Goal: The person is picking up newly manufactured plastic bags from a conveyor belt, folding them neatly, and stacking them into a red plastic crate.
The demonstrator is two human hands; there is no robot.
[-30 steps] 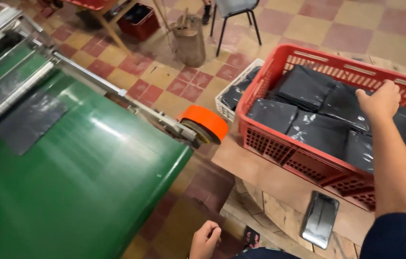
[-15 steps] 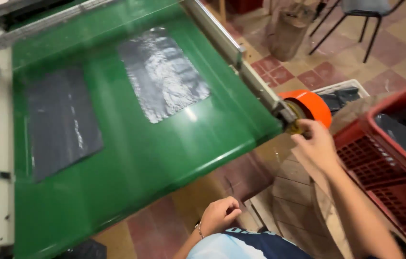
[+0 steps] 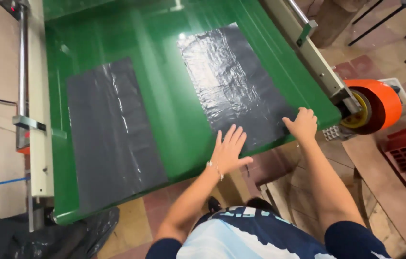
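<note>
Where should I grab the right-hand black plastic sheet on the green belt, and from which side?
Take the right black sheet by its near edge, coming from the belt's front end. It lies flat and thin, so only that edge, by the left hand and right hand, likely offers a pinch.

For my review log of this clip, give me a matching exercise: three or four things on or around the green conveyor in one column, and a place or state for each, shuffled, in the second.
Things:
1. left hand
2. right hand
3. left-side black plastic bag
4. orange roller

Places or states:
A. at the belt's end, on the right corner of the frame
B. fingers curled on the near right corner of the right-side black bag
C. lying flat on the green belt, untouched
D. palm down, fingers spread, at that bag's near left corner

Pairs: 1-D, 2-B, 3-C, 4-A
</note>
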